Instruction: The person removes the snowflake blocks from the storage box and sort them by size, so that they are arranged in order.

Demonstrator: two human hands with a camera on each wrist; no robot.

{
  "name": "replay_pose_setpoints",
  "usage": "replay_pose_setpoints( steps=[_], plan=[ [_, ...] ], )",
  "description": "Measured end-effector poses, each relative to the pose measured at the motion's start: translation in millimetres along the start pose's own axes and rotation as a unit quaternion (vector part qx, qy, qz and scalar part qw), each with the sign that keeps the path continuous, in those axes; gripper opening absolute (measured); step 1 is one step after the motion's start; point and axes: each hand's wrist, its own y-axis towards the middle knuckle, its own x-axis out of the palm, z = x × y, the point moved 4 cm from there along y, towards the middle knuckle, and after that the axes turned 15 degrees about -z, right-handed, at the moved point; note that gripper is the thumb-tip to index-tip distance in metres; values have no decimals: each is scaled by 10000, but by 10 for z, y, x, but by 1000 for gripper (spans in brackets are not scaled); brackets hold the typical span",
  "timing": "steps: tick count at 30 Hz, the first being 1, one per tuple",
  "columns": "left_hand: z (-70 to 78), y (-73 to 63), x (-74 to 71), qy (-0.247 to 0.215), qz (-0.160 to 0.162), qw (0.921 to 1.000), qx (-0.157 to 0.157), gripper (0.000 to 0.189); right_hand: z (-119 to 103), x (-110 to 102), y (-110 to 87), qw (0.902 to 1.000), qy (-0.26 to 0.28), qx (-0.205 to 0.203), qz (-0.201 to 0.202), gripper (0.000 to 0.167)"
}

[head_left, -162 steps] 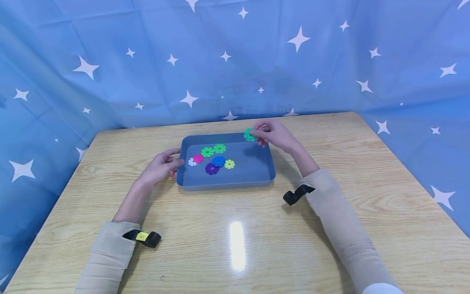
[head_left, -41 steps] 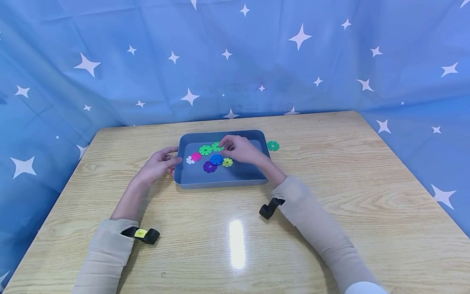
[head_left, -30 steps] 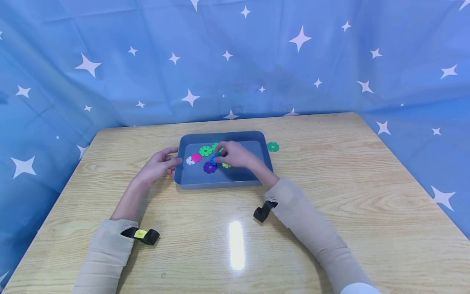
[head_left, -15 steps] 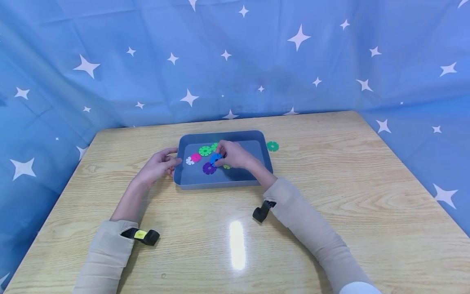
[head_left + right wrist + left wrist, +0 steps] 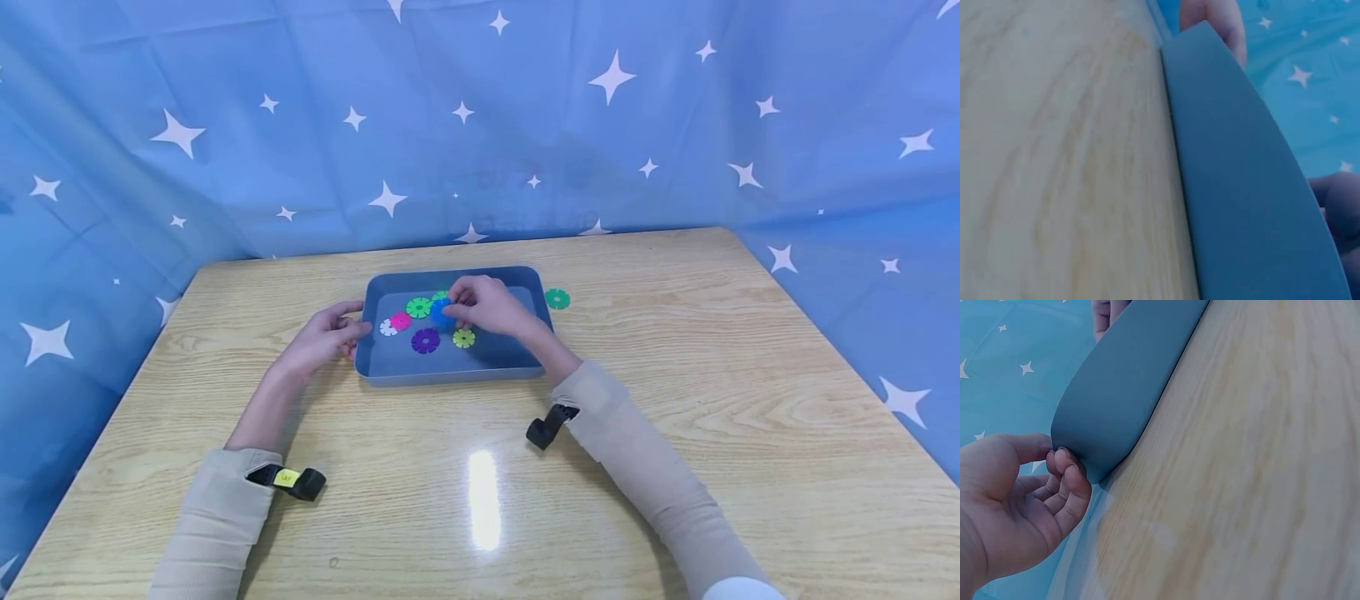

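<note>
My right hand (image 5: 491, 307) pinches a blue notched disc (image 5: 441, 313) between thumb and fingers, over the grey-blue tray (image 5: 457, 378). On the tray floor lie a purple disc (image 5: 425, 341), a yellow-green disc (image 5: 463, 338), a pink disc (image 5: 401, 322) overlapping a white disc (image 5: 387, 328), and a green disc (image 5: 419, 308). A second green disc (image 5: 440, 295) is partly covered by the blue one. At the tray's left end, my left hand (image 5: 324, 337) holds the wall by its rim. The left wrist view shows its thumb and curled fingertips on the tray's corner (image 5: 1110, 406).
Another green disc (image 5: 557, 298) rests on the wooden table (image 5: 675, 333), just beyond the tray's right wall. A blue curtain with white stars (image 5: 480, 150) hangs behind the table's far edge.
The green disc once in my right hand now lies on the table right of the tray. My right hand has since pinched the blue disc and lifted it off the purple one.
</note>
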Motion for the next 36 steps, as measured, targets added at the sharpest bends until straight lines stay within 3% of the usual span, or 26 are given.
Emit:
replay_pose_setpoints(
  steps=[14,36],
  plan=[
    [4,0,8,8,-38,10000,39,63,121,-302,-192,9990,79,-50,427,19],
    [-12,8,-4,-55,-23,10000,-44,62,508,-884,-757,9901,210,506,1292,28]
  ],
)
